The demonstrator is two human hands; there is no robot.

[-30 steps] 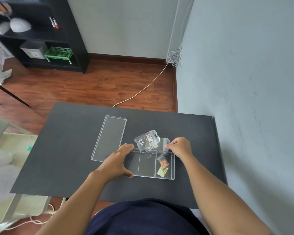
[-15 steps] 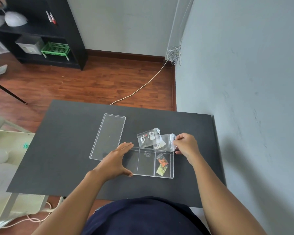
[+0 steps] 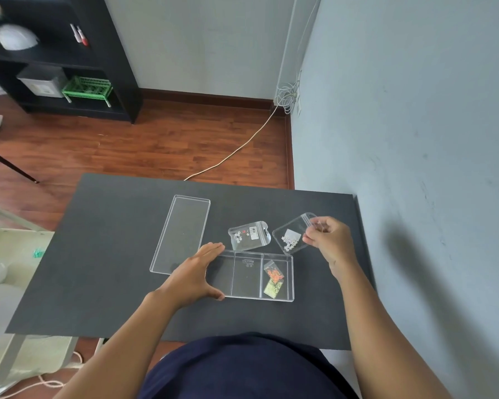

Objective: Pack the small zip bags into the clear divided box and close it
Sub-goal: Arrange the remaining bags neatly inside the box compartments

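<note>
The clear divided box [image 3: 248,276] lies open on the black table [image 3: 113,269]. Its right compartment holds an orange zip bag [image 3: 273,273] and a yellow-green zip bag [image 3: 270,288]. My left hand [image 3: 195,276] grips the box's left end, fingers on the far rim and thumb on the near rim. My right hand [image 3: 327,240] pinches a clear zip bag of white pieces [image 3: 291,237], lifted and tilted, right of the box's far edge. Another clear zip bag with white pieces and a label [image 3: 249,235] lies flat just behind the box.
The box's clear lid [image 3: 182,233] lies flat to the left, touching my left hand's side. The grey wall [image 3: 415,139] runs close along the table's right edge. A black shelf [image 3: 55,53] stands across the wooden floor, with a cable [image 3: 236,151] trailing.
My right hand has picked one clear bag off the other and carried it right and up. The second bag stays flat behind the box. My left hand keeps its hold.
</note>
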